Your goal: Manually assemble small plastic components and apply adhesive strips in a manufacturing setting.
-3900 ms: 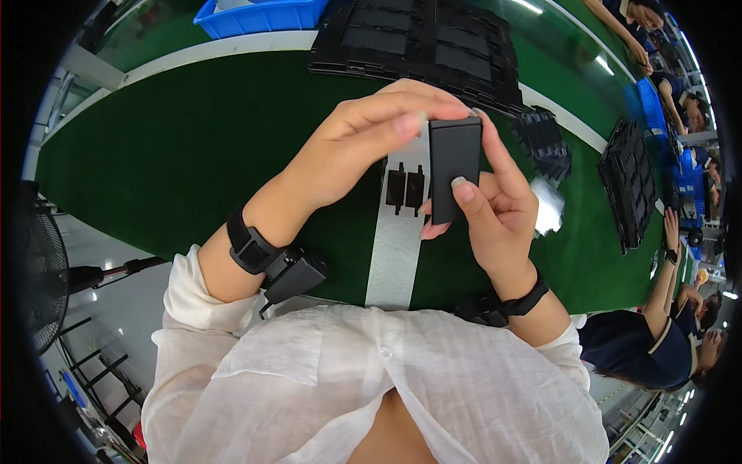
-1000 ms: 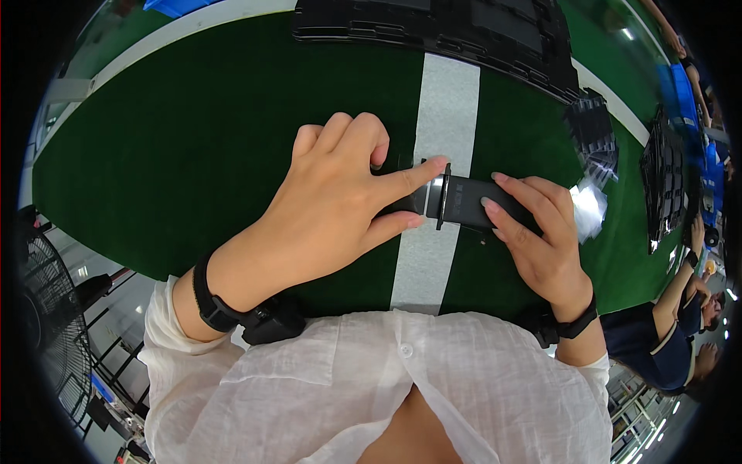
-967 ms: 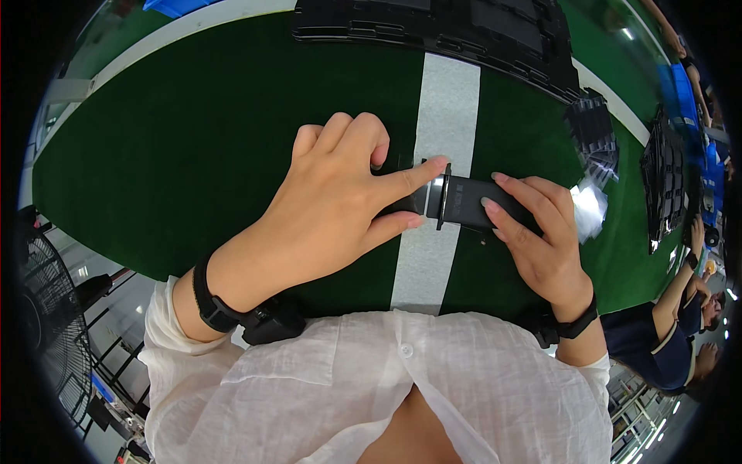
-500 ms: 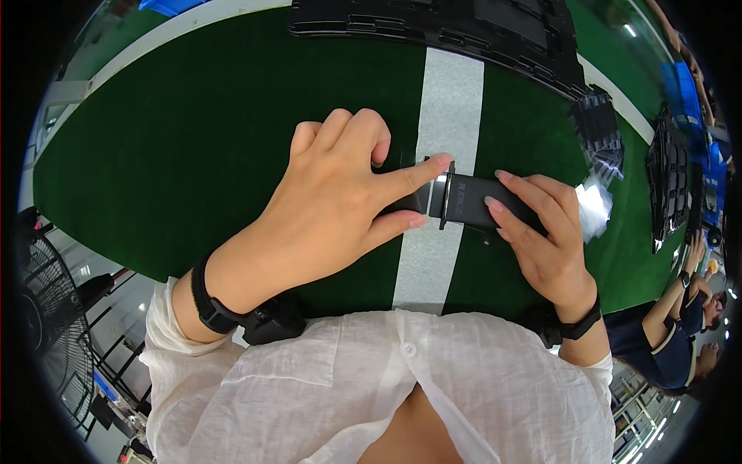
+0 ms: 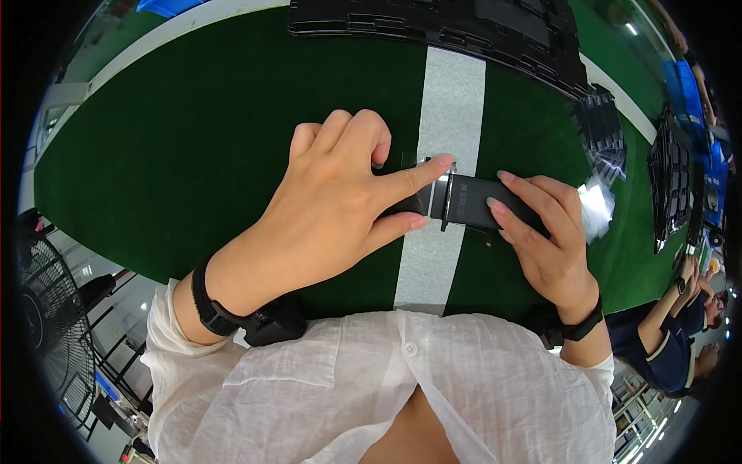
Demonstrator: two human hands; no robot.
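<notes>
I see a green table [image 5: 193,139] with a white stripe [image 5: 444,116] and black trays [image 5: 433,23] along its far edge. My left hand [image 5: 332,209] pinches one end of a black box [image 5: 471,205] between forefinger and thumb; my right hand [image 5: 545,240] grips the other end, fingers curled over. The box lies across the stripe.

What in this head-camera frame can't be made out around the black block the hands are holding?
- black block: left end hidden under left hand, right end under right hand.
- Clear piece at left index fingertip: too small to identify.
- black trays: cut by top rim.
</notes>
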